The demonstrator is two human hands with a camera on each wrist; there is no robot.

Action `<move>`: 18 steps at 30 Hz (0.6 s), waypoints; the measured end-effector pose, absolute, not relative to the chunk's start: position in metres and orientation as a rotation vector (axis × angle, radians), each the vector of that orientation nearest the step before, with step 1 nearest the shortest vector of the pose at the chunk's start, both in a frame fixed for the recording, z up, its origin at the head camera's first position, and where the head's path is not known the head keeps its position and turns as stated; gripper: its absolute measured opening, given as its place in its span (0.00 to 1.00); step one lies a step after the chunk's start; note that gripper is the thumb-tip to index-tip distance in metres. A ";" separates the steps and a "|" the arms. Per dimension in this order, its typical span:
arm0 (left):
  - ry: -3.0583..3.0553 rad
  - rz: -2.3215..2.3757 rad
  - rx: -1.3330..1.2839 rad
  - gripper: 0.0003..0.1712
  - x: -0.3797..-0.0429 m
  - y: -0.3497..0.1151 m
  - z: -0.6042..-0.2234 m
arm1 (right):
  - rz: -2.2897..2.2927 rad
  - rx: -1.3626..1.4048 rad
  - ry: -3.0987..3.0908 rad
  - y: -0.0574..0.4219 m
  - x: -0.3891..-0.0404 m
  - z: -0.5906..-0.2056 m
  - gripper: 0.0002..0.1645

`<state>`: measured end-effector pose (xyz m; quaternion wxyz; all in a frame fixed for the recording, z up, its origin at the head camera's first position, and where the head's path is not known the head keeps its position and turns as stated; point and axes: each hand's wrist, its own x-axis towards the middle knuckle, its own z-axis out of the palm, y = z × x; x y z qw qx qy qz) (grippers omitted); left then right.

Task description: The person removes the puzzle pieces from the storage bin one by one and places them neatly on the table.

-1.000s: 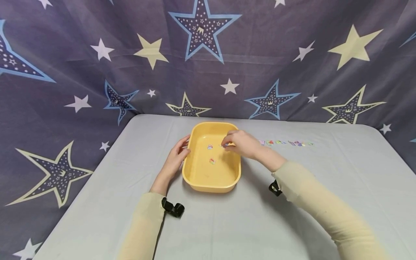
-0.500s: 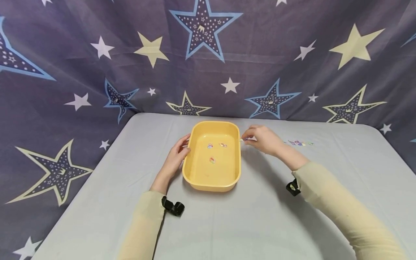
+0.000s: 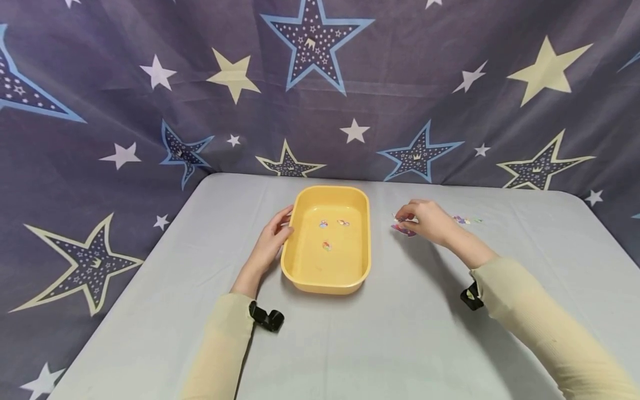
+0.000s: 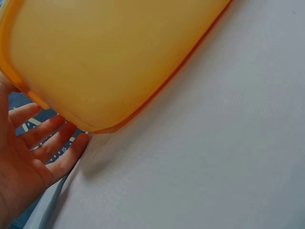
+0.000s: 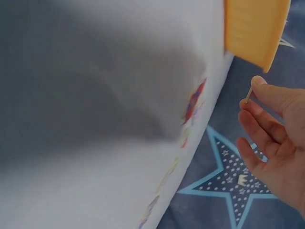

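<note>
A yellow plastic basin [image 3: 330, 272] stands on the table with 3 small flat coloured pieces inside, one of them a reddish round piece [image 3: 326, 245]. My left hand [image 3: 267, 244] rests against the basin's left wall, thumb at the rim; the left wrist view shows its fingers [image 4: 69, 155] fairly straight along the outside. To the right of the basin, my right hand [image 3: 427, 222] is low over the table. Its thumb and index finger pinch a thin, pale-edged flat piece [image 5: 249, 94], seen edge-on. Just below the fingertips lies a red and purple piece [image 3: 404, 230].
Several more flat coloured pieces [image 3: 467, 220] lie in a row along the back right of the table, partly hidden by my right hand. A pale cloth covers the table [image 3: 320, 355]. Behind it hangs a dark star-patterned curtain [image 3: 380, 66].
My right hand has moved from over the basin to the table on its right, leaving a small coloured piece inside. The left hand has stayed at the basin.
</note>
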<state>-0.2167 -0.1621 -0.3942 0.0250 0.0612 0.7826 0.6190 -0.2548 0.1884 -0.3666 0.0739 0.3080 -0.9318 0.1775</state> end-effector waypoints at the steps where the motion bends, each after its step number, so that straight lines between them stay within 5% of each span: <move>1: 2.420 1.914 0.189 0.31 -0.217 -0.162 -0.394 | 0.540 0.912 -2.807 0.191 -0.255 -0.369 0.09; 18: 2.406 1.935 0.210 0.32 -0.217 -0.163 -0.396 | 0.523 0.737 -2.951 0.228 -0.258 -0.389 0.07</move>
